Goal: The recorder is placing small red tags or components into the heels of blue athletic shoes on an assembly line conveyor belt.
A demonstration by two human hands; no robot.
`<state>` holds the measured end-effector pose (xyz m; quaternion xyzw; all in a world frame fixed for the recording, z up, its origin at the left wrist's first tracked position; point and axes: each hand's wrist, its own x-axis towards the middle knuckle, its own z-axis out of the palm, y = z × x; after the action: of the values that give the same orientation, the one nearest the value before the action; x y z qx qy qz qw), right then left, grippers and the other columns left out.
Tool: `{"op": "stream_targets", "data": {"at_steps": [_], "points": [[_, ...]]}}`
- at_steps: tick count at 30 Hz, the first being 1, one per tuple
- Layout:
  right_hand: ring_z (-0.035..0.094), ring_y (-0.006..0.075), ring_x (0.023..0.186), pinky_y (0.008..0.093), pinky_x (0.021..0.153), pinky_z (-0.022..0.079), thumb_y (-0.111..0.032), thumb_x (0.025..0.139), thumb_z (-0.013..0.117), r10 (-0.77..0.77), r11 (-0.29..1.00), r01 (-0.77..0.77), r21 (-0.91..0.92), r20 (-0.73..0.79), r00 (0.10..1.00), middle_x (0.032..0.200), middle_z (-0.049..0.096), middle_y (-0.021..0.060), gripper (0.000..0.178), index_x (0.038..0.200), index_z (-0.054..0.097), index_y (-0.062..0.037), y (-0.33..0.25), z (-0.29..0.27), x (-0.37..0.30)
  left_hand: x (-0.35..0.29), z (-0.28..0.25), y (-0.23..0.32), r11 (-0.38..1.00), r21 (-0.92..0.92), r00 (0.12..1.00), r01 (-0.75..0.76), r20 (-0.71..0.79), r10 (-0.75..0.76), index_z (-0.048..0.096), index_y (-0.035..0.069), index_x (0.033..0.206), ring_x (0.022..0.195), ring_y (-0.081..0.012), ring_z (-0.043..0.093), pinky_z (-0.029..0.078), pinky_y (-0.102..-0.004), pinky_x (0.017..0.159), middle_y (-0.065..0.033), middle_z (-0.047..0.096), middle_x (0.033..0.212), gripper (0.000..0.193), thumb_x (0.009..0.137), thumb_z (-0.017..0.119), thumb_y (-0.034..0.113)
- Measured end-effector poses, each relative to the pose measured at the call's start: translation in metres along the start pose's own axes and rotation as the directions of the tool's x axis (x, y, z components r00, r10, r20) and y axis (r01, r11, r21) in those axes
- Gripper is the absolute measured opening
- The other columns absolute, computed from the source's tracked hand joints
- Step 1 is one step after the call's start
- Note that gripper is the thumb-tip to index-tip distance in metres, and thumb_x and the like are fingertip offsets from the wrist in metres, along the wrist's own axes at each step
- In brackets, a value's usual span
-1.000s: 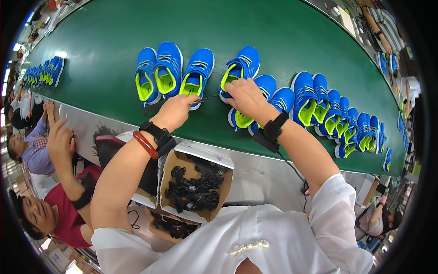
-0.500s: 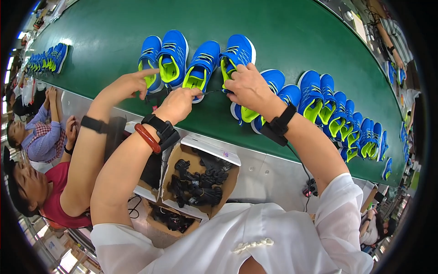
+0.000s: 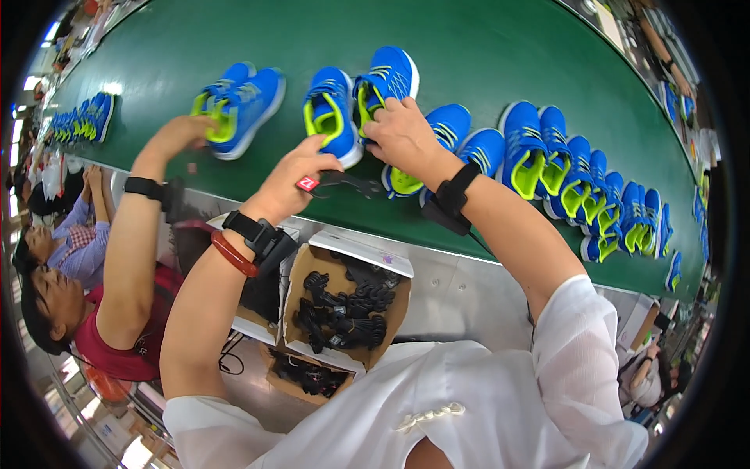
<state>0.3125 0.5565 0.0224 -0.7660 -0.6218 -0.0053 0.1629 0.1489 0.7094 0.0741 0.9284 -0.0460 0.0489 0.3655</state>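
My left hand (image 3: 291, 181) pinches a thin black plastic piece (image 3: 351, 183) with a red tag (image 3: 308, 183); the piece is blurred and reaches right past my fingers. The fingers of my right hand (image 3: 402, 139) are closed on the collar of a blue shoe (image 3: 397, 72) with lime-green lining and white sole. Its opening is partly hidden by that hand. Just left of it, close by, stands a matching shoe (image 3: 329, 98), above my left hand. Below my right wrist another two blue shoes (image 3: 447, 125) are partly covered by my hand and forearm.
A co-worker's hand (image 3: 173, 139) touches a pair of blue shoes (image 3: 254, 105) at left. More shoes (image 3: 525, 144) line the green conveyor belt (image 3: 461, 47) at right; another row (image 3: 90, 117) stands far left. Below the belt's metal edge, a cardboard box (image 3: 394, 309) holds bundled black plastic pieces.
The pair beside the co-worker's hand has shifted left and tilted. My left hand has lowered with the black piece, which no longer spans to my right hand. The shoes have moved slightly left.
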Motion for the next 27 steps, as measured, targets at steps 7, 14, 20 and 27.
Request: {"op": "stream_targets", "data": {"at_steps": [7, 14, 20, 27], "points": [[0.052, 0.0208, 0.086, 0.0355, 0.078, 0.039, -0.026, 0.065, 0.070, -0.056, 0.997, 0.053, 0.047, 0.054, 0.997, 0.074, 0.061, 0.0013, 0.016, 0.075, 0.066, -0.0144, -0.008, -0.016, 0.000, -0.023, 0.010, -0.027, 0.882, 0.022, 0.882, 0.470, 0.001, -0.470, 0.059, -0.001, 0.092, 0.080, -0.0372, 0.058, 0.048, -0.0366, 0.071, -0.0162, 0.059, 0.085, 0.030, 0.069, 0.047, -0.016], [0.051, 0.0201, 0.084, 0.0347, 0.079, 0.038, -0.023, 0.063, 0.068, -0.052, 0.997, 0.048, 0.067, 0.066, 0.996, 0.069, 0.061, 0.0003, 0.014, 0.073, 0.067, -0.0144, -0.007, -0.021, 0.004, -0.013, 0.004, -0.015, 0.860, 0.263, 0.880, 0.437, 0.075, -0.470, 0.059, 0.000, 0.091, 0.083, -0.0361, 0.059, 0.047, -0.0401, 0.072, -0.0162, 0.062, 0.088, 0.025, 0.070, 0.051, -0.012], [0.052, 0.0198, 0.085, 0.0350, 0.079, 0.036, -0.025, 0.062, 0.068, -0.109, 0.993, 0.104, 0.057, 0.088, 0.990, 0.068, 0.063, 0.0003, 0.012, 0.071, 0.070, -0.0170, -0.014, -0.021, 0.014, -0.015, -0.004, -0.018, 0.866, 0.225, 0.881, 0.447, 0.058, -0.470, 0.061, 0.004, 0.088, 0.085, -0.0378, 0.059, 0.047, -0.0450, 0.074, -0.0166, 0.063, 0.085, 0.019, 0.075, 0.050, -0.005], [0.052, 0.0203, 0.086, 0.0357, 0.080, 0.037, -0.023, 0.062, 0.070, -0.080, 0.997, 0.082, -0.006, 0.182, 0.980, 0.069, 0.062, 0.0011, 0.014, 0.073, 0.069, -0.0145, -0.029, -0.017, 0.026, -0.017, -0.011, -0.009, 0.841, 0.269, 0.860, 0.469, 0.075, -0.504, 0.062, 0.004, 0.092, 0.087, -0.0365, 0.059, 0.048, -0.0432, 0.075, -0.0165, 0.062, 0.087, 0.024, 0.074, 0.051, -0.006]]}}
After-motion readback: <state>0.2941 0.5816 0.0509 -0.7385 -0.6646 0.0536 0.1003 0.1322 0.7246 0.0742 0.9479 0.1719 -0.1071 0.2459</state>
